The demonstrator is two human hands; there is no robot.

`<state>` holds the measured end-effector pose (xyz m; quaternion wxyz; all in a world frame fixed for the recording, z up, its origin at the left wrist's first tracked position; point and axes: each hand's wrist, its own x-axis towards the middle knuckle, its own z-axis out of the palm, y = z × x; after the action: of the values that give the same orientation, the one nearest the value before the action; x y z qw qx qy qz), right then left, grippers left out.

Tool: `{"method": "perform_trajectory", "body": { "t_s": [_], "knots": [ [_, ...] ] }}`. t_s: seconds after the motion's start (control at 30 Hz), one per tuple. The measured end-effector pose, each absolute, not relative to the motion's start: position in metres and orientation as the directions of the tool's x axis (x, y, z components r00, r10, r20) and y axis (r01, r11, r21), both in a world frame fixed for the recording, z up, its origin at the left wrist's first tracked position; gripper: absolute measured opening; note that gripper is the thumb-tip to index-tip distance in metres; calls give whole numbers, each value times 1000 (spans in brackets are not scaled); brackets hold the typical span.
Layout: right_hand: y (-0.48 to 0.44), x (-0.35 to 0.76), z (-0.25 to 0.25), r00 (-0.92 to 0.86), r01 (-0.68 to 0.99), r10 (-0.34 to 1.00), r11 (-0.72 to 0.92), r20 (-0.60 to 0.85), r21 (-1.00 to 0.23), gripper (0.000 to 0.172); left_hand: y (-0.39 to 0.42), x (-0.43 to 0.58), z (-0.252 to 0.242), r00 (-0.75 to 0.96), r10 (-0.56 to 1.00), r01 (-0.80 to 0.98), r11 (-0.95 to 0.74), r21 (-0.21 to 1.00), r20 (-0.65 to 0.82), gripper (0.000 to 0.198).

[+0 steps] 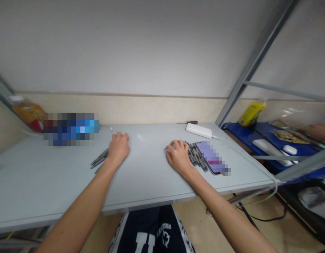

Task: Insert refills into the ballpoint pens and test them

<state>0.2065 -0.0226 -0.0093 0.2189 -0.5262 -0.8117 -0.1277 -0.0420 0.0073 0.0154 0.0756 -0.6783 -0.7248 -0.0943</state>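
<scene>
My left hand point(119, 149) rests palm down on the grey-white tabletop, its fingers bent and slightly apart, with nothing visible in them. Dark pens point(99, 160) lie at its left side, partly hidden behind the hand and wrist. Farther right, my right hand point(179, 156) is also palm down, fingers spread and bent, the thumb out to the left. Along its right edge lies a row of several dark pens point(198, 156), close against the hand; whether it touches them I cannot tell. A phone point(211, 158) with a lit purple screen lies right beside that row.
Behind the phone are a white power strip point(198, 130) with its cable and a screwdriver point(192, 122). At the back left stands a bottle of orange liquid point(29, 111) by a blurred-out item point(73, 128). Past the metal frame, a yellow packet point(252, 113) stands on a blue surface; another person's hand point(320, 133) shows there.
</scene>
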Motion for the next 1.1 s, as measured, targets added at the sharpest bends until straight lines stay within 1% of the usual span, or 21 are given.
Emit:
{"method": "perform_trajectory", "body": {
  "t_s": [0.17,0.27,0.33,0.4,0.47,0.57,0.67,0.73,0.8,0.97,1.1],
  "knots": [
    [-24,199,-8,-407,863,787,497,463,-86,19,9,-43,14,-81,951,996,62,71,298,30],
    [-27,180,-3,-495,793,760,594,422,-138,21,8,-43,17,-112,936,990,77,116,333,28],
    [-29,162,0,-596,708,703,688,388,-158,25,10,-43,17,-127,916,983,65,171,382,26],
    [-30,139,1,-689,612,625,773,368,-167,30,14,-45,17,-111,889,967,-6,253,445,23],
    [-30,116,2,-739,546,572,818,355,-181,34,18,-47,16,-75,851,930,-129,345,520,21],
    [-29,88,-2,-775,514,542,840,326,-175,30,23,-47,13,-28,802,853,-292,432,597,20],
    [-28,74,-7,-800,501,514,856,309,-128,24,23,-45,11,65,803,802,-395,448,592,20],
    [-27,72,-9,-803,503,506,859,315,-99,25,22,-43,11,111,810,781,-429,453,576,21],
    [-28,72,-10,-795,516,509,854,330,-73,26,21,-41,13,102,819,766,-427,481,565,23],
    [-28,72,-8,-781,546,527,837,335,-42,29,18,-41,20,-18,816,747,-373,550,577,26],
    [-27,73,-8,-816,503,490,863,307,-43,27,15,-41,24,-70,804,749,-348,564,590,27]
  ]
}}
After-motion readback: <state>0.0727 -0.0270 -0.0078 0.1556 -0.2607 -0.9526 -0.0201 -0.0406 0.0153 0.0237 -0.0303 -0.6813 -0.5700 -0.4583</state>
